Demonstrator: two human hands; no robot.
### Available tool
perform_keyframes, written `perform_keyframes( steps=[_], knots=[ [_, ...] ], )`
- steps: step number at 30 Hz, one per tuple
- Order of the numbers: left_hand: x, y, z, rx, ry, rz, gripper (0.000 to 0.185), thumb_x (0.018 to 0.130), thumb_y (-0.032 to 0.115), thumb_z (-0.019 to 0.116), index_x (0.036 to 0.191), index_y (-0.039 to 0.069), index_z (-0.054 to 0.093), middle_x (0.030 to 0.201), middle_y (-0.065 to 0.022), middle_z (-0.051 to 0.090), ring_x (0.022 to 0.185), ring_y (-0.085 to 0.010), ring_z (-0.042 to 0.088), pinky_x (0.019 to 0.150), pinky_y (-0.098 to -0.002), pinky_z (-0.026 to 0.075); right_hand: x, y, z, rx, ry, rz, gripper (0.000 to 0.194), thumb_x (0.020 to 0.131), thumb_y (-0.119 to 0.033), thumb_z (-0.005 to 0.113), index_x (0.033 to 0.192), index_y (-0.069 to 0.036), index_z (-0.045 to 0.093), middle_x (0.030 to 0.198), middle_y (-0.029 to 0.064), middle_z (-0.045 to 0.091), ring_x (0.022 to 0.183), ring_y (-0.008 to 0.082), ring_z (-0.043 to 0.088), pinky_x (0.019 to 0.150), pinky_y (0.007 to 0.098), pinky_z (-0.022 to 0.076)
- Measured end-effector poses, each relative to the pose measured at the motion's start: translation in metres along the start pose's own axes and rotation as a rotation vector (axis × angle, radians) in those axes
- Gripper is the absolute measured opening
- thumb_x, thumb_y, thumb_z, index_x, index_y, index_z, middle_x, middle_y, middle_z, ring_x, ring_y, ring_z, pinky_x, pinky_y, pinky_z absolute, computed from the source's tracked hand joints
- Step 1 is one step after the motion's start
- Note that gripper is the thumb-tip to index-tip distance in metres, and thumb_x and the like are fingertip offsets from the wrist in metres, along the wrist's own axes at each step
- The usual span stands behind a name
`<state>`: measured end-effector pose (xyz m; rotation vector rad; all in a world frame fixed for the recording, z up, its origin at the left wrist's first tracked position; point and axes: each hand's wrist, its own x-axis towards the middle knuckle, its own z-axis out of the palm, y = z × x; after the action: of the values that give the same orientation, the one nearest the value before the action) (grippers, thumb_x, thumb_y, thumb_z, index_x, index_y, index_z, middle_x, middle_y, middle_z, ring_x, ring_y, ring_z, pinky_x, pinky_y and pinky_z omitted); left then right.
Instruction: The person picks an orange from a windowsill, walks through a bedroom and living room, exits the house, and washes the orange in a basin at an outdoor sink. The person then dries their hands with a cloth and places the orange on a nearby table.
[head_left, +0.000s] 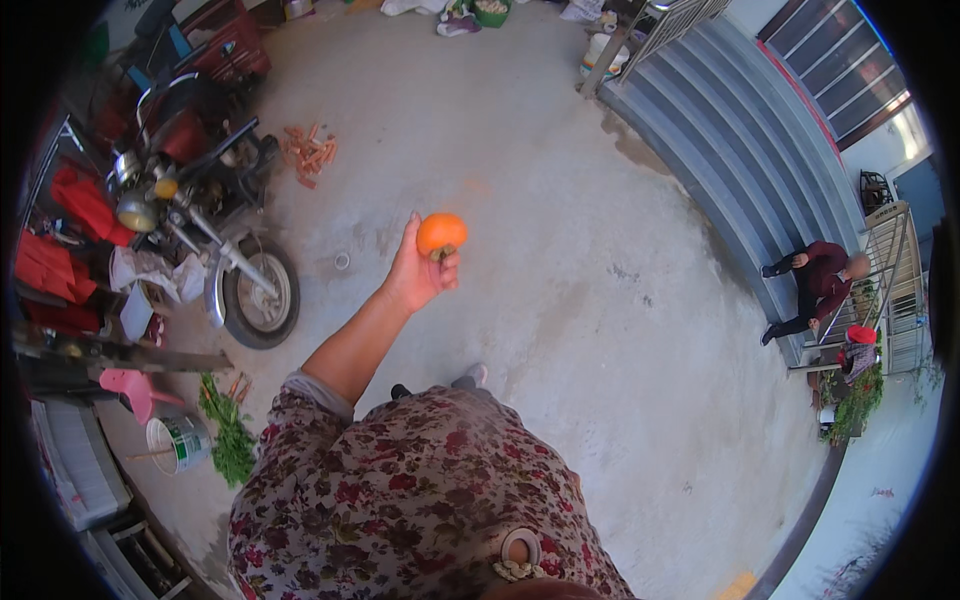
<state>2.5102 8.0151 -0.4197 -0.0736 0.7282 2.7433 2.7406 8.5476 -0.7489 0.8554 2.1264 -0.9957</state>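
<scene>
My left hand (421, 271) is raised at arm's length and grips an orange persimmon (441, 233). The thumb lies along the fruit's left side, and the fingers curl beneath it. Its green-brown calyx and stem face down toward me. Below the hand is my flower-patterned top (420, 495), with the tip of one shoe (477, 373) showing past its hem. My right hand is out of view. Bare concrete floor (570, 285) spreads out beneath the fruit.
At the left stands a motorcycle (259, 292); orange carrots (309, 154) lie beyond it. Leafy greens (227, 439), a white bucket (180, 442) and a pink plastic chair (135, 391) are nearer. One person (823, 277) sits on the grey steps (742, 135), near another in a red hat (860, 334).
</scene>
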Motion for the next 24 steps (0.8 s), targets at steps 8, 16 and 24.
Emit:
perform_keyframes(
  steps=[8, 16, 24],
  knots=[
    [0.011, -0.007, -0.046, 0.199, 0.141, 0.008, 0.055, 0.085, 0.058, 0.033, 0.092, 0.007, 0.051, 0.067, -0.0052, 0.051, 0.054, -0.0144, 0.048, 0.053, -0.0293, 0.041, -0.089, -0.455, 0.0, 0.16, -0.121, -1.112, 0.047, 0.084, -0.027, 0.054, 0.122, -0.002, 0.043, 0.112, 0.0163, 0.054, 0.1, 0.0231, 0.054, 0.08, 0.0318, 0.0462],
    [0.057, 0.014, -0.06, 0.37, 0.071, -0.052, 0.044, 0.089, 0.046, 0.035, 0.104, 0.008, 0.049, 0.085, -0.0056, 0.057, 0.064, -0.0141, 0.054, 0.058, -0.0295, 0.046, -0.161, -0.593, 0.084, -0.11, -0.303, -1.289, 0.059, 0.081, -0.034, 0.058, 0.129, -0.006, 0.034, 0.122, 0.0196, 0.043, 0.108, 0.0294, 0.049, 0.084, 0.0344, 0.0441],
    [0.09, 0.038, -0.057, 0.461, 0.182, -0.105, 0.041, 0.087, 0.043, 0.045, 0.111, 0.01, 0.043, 0.089, -0.0048, 0.053, 0.073, -0.0128, 0.051, 0.059, -0.0265, 0.044, -0.148, -0.607, 0.08, -0.306, -0.016, -1.447, 0.068, 0.073, -0.034, 0.065, 0.127, -0.008, 0.033, 0.119, 0.0139, 0.044, 0.098, 0.0338, 0.053, 0.079, 0.0394, 0.0465]
  ],
)
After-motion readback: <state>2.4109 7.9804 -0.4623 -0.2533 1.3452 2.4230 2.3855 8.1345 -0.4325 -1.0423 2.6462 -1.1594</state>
